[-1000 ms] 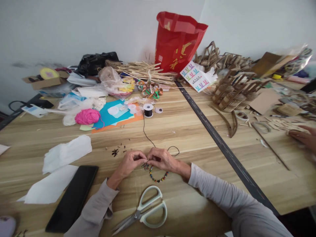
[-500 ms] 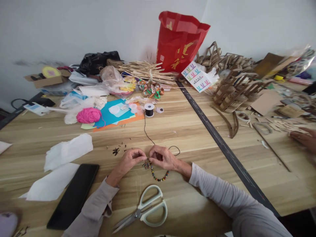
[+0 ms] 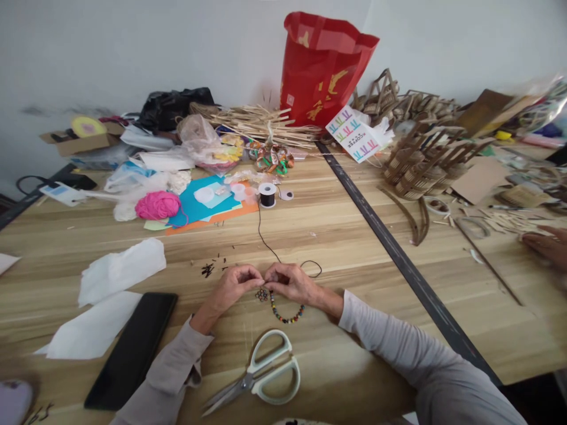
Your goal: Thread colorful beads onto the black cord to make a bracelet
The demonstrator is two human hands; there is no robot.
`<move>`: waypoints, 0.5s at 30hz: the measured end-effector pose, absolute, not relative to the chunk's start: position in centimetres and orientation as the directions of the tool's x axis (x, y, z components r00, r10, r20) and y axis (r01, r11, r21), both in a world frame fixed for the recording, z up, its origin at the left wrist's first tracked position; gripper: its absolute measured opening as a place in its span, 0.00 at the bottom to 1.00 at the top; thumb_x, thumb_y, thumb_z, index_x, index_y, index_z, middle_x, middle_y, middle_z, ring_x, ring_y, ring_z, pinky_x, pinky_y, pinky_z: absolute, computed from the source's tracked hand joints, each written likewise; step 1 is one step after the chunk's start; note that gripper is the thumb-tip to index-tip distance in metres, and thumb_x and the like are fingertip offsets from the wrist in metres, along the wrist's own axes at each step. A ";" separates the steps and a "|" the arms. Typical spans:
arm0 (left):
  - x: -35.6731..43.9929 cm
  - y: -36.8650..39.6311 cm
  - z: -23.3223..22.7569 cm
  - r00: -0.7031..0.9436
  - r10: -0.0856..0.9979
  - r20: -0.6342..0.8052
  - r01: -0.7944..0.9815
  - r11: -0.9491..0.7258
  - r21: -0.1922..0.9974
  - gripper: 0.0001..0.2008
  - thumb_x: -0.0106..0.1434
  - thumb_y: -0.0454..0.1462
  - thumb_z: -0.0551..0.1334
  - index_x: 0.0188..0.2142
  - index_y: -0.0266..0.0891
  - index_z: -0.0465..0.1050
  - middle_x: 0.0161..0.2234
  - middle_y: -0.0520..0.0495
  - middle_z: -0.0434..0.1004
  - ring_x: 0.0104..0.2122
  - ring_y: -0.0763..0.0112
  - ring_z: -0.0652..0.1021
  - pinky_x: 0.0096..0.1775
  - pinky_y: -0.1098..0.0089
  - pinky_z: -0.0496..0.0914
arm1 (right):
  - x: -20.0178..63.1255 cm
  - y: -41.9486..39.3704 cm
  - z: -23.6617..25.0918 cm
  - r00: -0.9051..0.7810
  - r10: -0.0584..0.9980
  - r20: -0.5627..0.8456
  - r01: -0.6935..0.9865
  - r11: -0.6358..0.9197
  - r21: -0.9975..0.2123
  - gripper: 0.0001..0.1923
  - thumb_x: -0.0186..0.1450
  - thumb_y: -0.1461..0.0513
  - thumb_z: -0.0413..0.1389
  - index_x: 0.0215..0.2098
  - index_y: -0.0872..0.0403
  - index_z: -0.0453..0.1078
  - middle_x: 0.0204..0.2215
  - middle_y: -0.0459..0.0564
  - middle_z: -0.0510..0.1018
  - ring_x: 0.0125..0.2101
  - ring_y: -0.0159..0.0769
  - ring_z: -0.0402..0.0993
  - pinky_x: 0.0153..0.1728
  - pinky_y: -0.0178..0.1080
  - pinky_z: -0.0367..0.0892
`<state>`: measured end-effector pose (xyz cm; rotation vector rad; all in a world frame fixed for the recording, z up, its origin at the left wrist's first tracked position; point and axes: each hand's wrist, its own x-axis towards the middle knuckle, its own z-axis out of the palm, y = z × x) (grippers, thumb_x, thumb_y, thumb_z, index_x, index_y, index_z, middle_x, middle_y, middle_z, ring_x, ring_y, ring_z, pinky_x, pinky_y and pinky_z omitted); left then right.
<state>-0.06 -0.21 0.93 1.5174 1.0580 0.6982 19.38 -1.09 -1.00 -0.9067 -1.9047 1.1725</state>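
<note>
My left hand and my right hand meet over the table, thumbs and index fingers pinched almost tip to tip on a thin black cord; the exact spot between the fingertips is too small to make out. A curved string of multicoloured beads hangs from below my right fingers and lies on the wood. Just under the fingertips sits a small flower-like cluster of dark-rimmed beads. From a spool of black cord, the line runs down to my right hand. White-handled scissors lie partly spread, nearer to me.
Short black cord scraps lie left of my hands. A dark phone-like slab and white paper sheets are at left. Pink yarn, a red bag and small woven baskets stand behind. Another person's hand rests at right.
Both hands stay pinched in nearly the same place, with the fingertips shifting slightly closer together. The view has tilted a little; the scissors and spool lie as before.
</note>
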 end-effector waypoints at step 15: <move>-0.2 -0.2 0.5 0.423 0.900 -0.101 0.272 -0.020 0.962 0.09 0.52 0.39 0.65 0.23 0.34 0.72 0.22 0.51 0.73 0.24 0.72 0.71 0.29 0.73 0.67 | 19.5 -1.0 -0.8 -0.520 0.781 0.346 0.171 0.492 -0.853 0.07 0.65 0.62 0.55 0.32 0.58 0.71 0.28 0.49 0.72 0.27 0.29 0.66 0.28 0.31 0.62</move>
